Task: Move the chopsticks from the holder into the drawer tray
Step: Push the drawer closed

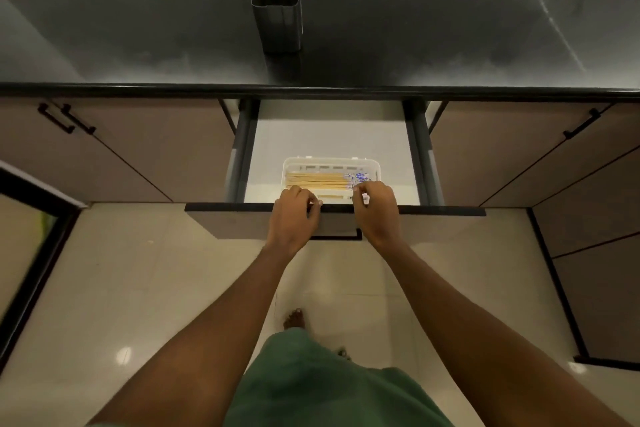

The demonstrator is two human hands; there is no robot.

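Both hands are down at the tray (331,163), which sits at the front of the open drawer (329,135), and the chopsticks (317,180) lie flat inside it, side by side, patterned ends toward the tray's right. The holder (277,14) stands on the counter (450,35) well behind the tray, and from this angle it looks empty, so the transfer seems all but done.

The left hand (294,215) curls its fingers over the tray's near-left edge; the right hand (375,210) pinches down at the near-right end. Whether either one actually has a chopstick between the fingers I cannot tell, because the knuckles hide the tips.

This looks like the tidying stage: squaring the bundle. To do it well, nudge from both ends together, keep the sticks low against the tray floor so none rides up over the rim, and let the fingers come off straight upward, so nothing gets dragged out of line.
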